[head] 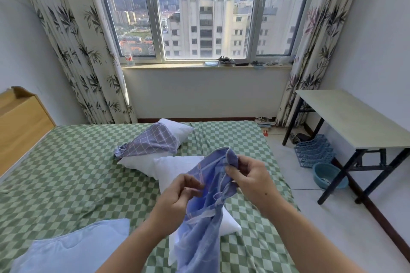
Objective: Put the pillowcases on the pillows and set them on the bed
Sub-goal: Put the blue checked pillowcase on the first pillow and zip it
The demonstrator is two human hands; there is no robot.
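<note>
**Blue pillowcase held up over a green-checked bed**

Green-and-white checked sheeting covered the bed (66, 162), wrinkled near its middle, and ran from the wooden headboard (20, 122) at the left edge to the right edge, where pale floor tiles began. Both hands were raised over the near half of the bed. The left hand (177, 195) pinched a fold of the blue pillowcase (206, 217) between thumb and curled fingers; the right hand (250, 175) gripped the bunched top hem of the same cloth a little higher, fingers curled round it. The pillowcase hung from the two hands down toward the near edge of the bed.

Under the hanging cloth a bare white pillow (175, 168) lay on the sheet near the bed's middle. Beyond it, toward the far edge, a second white pillow (175, 128) lay with a grey-blue grid-patterned pillowcase (148, 142) draped across it, only partly covering it. A light blue cushion (73, 248) sat at the near left corner.

Behind the bed a wide window (206, 11) showed apartment towers, flanked by bamboo-print curtains (73, 40); small clutter lined the sill. Along the right wall stood a folding table (352, 117) with black legs, with a blue rack (315, 150) and a blue basin (328, 176) on the floor beneath.
</note>
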